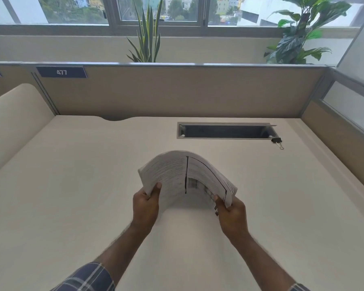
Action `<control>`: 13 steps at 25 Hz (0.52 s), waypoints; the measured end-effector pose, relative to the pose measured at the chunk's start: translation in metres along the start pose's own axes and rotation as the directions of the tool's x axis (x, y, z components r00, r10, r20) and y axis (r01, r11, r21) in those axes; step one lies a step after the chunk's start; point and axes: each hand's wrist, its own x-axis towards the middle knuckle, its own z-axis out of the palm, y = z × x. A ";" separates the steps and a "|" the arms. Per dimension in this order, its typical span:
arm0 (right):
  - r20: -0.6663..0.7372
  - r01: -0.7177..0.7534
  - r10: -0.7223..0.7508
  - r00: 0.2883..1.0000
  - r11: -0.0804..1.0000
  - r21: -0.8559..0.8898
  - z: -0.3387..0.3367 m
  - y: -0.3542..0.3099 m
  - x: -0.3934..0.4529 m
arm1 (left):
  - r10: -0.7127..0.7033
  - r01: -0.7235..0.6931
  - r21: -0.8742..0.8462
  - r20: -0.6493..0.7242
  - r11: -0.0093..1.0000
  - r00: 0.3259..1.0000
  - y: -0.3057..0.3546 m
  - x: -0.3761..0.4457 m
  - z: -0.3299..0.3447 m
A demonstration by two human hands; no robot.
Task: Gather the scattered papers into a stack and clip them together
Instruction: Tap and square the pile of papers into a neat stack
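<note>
A stack of printed papers [183, 175] is held up off the cream desk [72, 185], bowed upward in an arch. My left hand [146, 206] grips its near left edge, thumb on top. My right hand [231, 213] grips the near right edge in the same way. A black binder clip [277, 141] lies on the desk at the far right, beside the corner of the cable slot, well away from both hands.
A long open cable slot [225, 131] is cut into the desk behind the papers. Beige partition walls [177, 91] close off the back and right side. A curved cream divider [13, 118] stands at the left. Plants stand behind the partition.
</note>
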 end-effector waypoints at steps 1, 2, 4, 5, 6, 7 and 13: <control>-0.014 0.010 -0.010 1.000 1.000 -0.007 0.001 0.004 -0.001 | 0.016 -0.016 0.008 -0.024 1.000 1.000 0.000 -0.002 0.001; -0.025 0.024 -0.024 0.999 1.000 -0.016 0.002 0.006 -0.003 | 0.030 -0.029 0.023 -0.046 0.999 0.998 0.001 -0.004 0.002; -0.031 0.018 -0.019 0.999 0.999 -0.032 0.002 0.006 -0.003 | 0.044 -0.043 0.033 -0.045 0.999 0.998 0.003 -0.006 0.004; -0.024 -0.002 0.001 1.000 0.999 -0.040 0.003 0.006 -0.004 | 0.042 -0.041 0.037 -0.030 0.998 0.999 0.003 -0.008 0.005; -0.014 -0.013 0.012 1.000 0.999 -0.047 0.003 0.008 -0.005 | 0.043 -0.041 0.044 -0.024 0.998 0.999 0.001 -0.010 0.005; -0.013 -0.011 0.010 1.000 0.999 -0.046 0.003 0.008 -0.005 | 0.052 -0.050 0.051 -0.025 0.997 0.998 0.000 -0.010 0.005; -0.005 -0.058 0.058 0.998 0.993 -0.103 0.000 0.012 -0.002 | 0.012 -0.012 0.091 0.000 0.996 1.000 -0.005 -0.002 0.006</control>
